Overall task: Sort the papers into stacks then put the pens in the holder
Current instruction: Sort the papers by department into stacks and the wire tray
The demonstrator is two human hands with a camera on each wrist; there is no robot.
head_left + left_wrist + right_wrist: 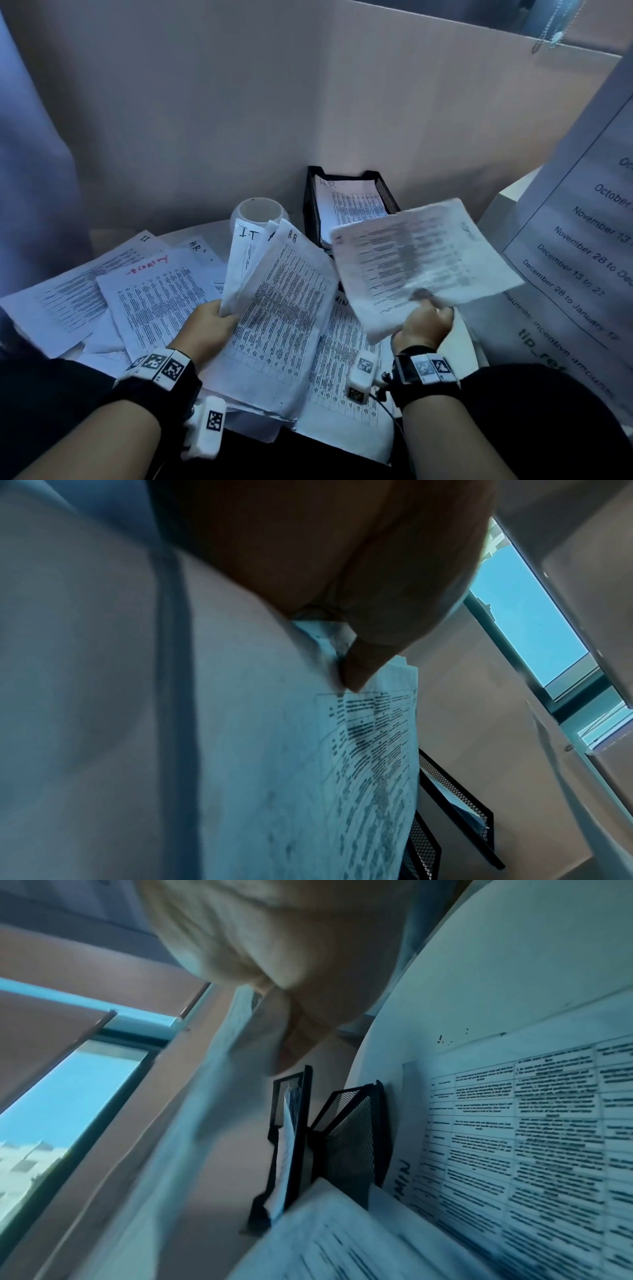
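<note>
The papers (164, 294) lie mixed up on the table, your left hand (205, 325) pinches a bunch (284, 301), your right hand (424, 325) pinches one sheet (421, 260) by its edge near the black tray (387, 195), so it could slip

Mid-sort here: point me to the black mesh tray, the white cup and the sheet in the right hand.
black mesh tray (386, 195), head view, on its right mesh wall.
white cup (257, 209), head view, on the inside of its open mouth.
sheet in the right hand (421, 257), head view, on the middle of the blurred printed page.
</note>
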